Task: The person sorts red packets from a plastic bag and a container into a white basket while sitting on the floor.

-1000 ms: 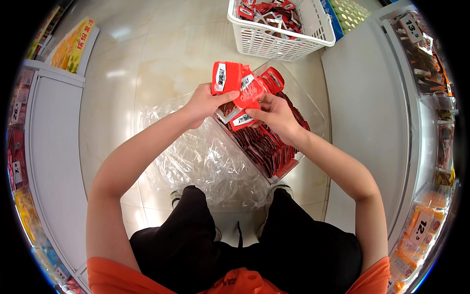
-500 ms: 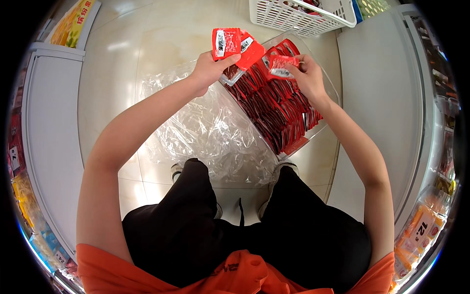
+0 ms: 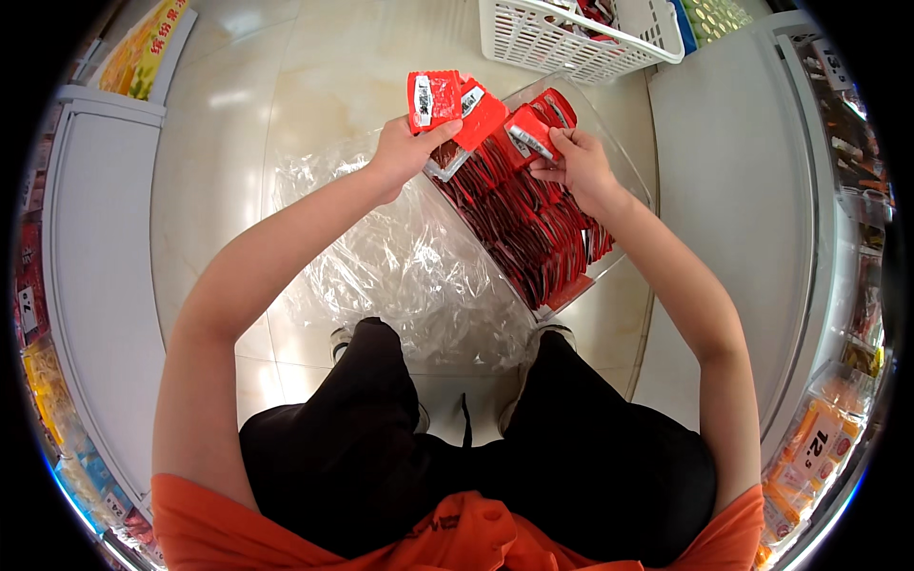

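Observation:
My left hand [image 3: 409, 152] is closed on a small fan of red snack packets [image 3: 434, 99], the thumb pressed over their lower edge. They hang above the near-left rim of a clear plastic bin [image 3: 624, 181]. Tight rows of similar packets [image 3: 538, 224] stand on edge inside the bin. Over its far part, my right hand [image 3: 581, 167] pinches one more red packet [image 3: 531, 131] with a white label between thumb and fingers. Behind that packet, others in the bin are partly hidden.
Crumpled clear plastic film [image 3: 400, 257] covers the floor left of the bin. A white slotted basket [image 3: 571, 48] with packets inside stands beyond it. Grey-white shelf units [image 3: 105, 257] flank both sides, with packaged goods at the outer edges. My shoes stand near the film.
My right hand has come slightly left and lower, and its packet has turned and tilted. The left hand, still holding its packets, has dropped a little.

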Tool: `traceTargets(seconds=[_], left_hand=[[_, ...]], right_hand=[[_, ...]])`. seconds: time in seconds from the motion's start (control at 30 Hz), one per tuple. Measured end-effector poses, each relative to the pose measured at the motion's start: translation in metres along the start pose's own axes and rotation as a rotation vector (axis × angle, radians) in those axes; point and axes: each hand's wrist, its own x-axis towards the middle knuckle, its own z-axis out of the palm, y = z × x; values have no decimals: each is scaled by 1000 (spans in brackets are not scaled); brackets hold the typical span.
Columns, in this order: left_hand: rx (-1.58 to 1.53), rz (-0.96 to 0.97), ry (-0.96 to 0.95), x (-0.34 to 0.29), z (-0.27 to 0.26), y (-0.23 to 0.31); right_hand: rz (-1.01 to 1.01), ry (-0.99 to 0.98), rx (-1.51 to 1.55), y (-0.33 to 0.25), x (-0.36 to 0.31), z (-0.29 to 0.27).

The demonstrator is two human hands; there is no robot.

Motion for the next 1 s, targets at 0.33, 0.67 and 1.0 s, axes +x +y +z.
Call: traceTargets(seconds=[0.33, 0.67, 1.0], left_hand=[[63, 19, 19, -2, 0, 1], [62, 37, 32, 0, 0, -1], [50, 58, 25, 1, 1, -2]], right_hand=[[177, -342, 221, -41, -4, -19], [82, -108, -227, -21, 4, -9], [-498, 37, -1017, 5, 14, 12]])
